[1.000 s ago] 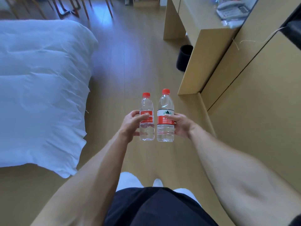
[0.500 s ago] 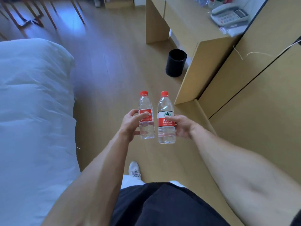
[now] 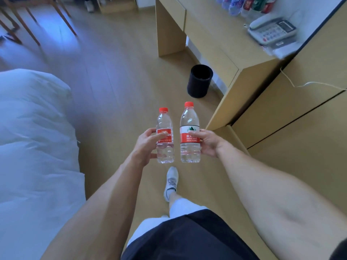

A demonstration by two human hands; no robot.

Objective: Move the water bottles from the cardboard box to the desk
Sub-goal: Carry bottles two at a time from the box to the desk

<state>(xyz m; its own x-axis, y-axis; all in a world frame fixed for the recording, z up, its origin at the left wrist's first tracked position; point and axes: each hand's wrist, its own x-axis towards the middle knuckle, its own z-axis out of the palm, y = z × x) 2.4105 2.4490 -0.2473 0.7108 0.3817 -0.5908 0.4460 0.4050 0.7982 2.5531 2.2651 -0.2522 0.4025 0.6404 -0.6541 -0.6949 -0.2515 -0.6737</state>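
I held two upright water bottles, the smaller bottle clamped in my left hand, the larger bottle in my right hand, with the table ahead-right, nearer my right hand.

Two bottles upright side by side at centre: smaller bottle in left hand, larger bottle in right hand. Bed at left. Bench ahead right, carrying telephone and bottle row; bin on floor beside bench.
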